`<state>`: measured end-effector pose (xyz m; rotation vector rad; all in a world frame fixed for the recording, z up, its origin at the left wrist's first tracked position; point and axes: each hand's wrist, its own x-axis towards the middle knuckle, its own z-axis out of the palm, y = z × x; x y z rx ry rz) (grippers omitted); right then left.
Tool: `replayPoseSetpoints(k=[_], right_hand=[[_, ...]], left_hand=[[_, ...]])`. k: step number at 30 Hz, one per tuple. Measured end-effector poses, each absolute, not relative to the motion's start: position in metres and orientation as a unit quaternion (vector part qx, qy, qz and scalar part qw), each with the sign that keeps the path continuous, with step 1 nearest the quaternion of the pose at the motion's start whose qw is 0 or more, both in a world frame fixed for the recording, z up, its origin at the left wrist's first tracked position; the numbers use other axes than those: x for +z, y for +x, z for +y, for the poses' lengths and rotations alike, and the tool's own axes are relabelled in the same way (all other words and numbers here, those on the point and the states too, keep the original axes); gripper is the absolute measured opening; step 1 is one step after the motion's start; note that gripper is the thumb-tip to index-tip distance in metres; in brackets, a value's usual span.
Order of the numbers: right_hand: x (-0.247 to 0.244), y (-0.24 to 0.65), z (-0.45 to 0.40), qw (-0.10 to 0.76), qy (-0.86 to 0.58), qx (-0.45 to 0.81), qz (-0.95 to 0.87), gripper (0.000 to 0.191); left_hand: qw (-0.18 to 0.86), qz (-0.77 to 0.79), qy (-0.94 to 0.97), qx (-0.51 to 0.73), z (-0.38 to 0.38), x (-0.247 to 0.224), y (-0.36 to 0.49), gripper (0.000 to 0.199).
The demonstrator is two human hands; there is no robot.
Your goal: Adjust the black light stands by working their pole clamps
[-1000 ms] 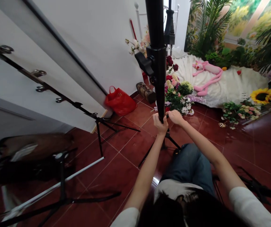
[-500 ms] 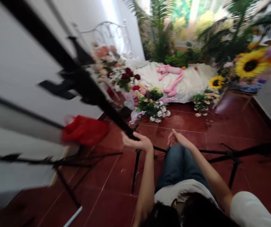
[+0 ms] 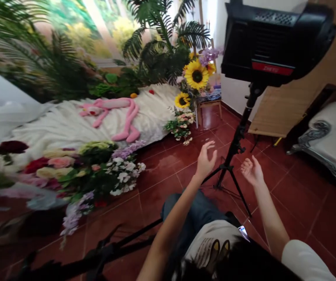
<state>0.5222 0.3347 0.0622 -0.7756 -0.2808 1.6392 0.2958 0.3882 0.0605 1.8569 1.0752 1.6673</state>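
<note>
A black studio light [image 3: 273, 47] with a red label stands on a thin black stand [image 3: 232, 150] in front of me, its tripod legs spread on the floor. To the left of the stand's pole, my left hand [image 3: 206, 160] is raised with its fingers apart, holding nothing. My right hand [image 3: 252, 169] is to the right of the pole, palm turned up and fingers loosely curled, with nothing in it. Neither hand appears to touch the stand.
Flowers [image 3: 123, 171] and a white-draped bed [image 3: 153, 117] with a pink plush toy [image 3: 127, 113] are at the left. Sunflowers [image 3: 197, 74] stand behind. A tan panel [image 3: 279, 109] and ornate white sofa [image 3: 334, 125] are at the right. Another black stand [image 3: 88, 261] lies across the lower left.
The view has swung right, bringing in the studio light and sofa. My left hand has come away from the black pole it was touching. My right hand has opened and lifted off my lap.
</note>
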Motion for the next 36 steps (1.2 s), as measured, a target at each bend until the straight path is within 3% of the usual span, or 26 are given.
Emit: replayPoseSetpoints(k=[4,8,16,21,26,32,36], right_hand=[[0.07,0.536,0.337,0.59,-0.192,0.784,-0.021,0.032],[0.068,0.531,0.353,0.537,-0.193,0.819,-0.057,0.025],[0.068,0.532,0.385,0.549,-0.332,0.739,-0.208,0.034],[0.073,0.542,0.389,0.576,-0.292,0.722,-0.247,0.031],[0.079,0.537,0.392,0.601,-0.159,0.782,-0.041,0.038],[0.075,0.508,0.392,0.596,0.207,0.731,0.26,0.049],[0.074,0.514,0.389,0.532,0.252,0.752,0.297,0.044]], left_hand=[[0.342,0.323,0.696,0.542,0.442,0.067,0.369,0.057],[0.44,0.363,0.635,0.521,0.464,0.06,0.421,0.038],[0.412,0.396,0.611,0.548,0.465,0.054,0.434,0.032],[0.414,0.386,0.628,0.534,0.469,0.055,0.433,0.027],[0.423,0.373,0.629,0.534,0.472,0.052,0.436,0.025],[0.397,0.395,0.616,0.554,0.475,0.049,0.44,0.024],[0.4,0.39,0.622,0.548,0.474,0.05,0.439,0.025]])
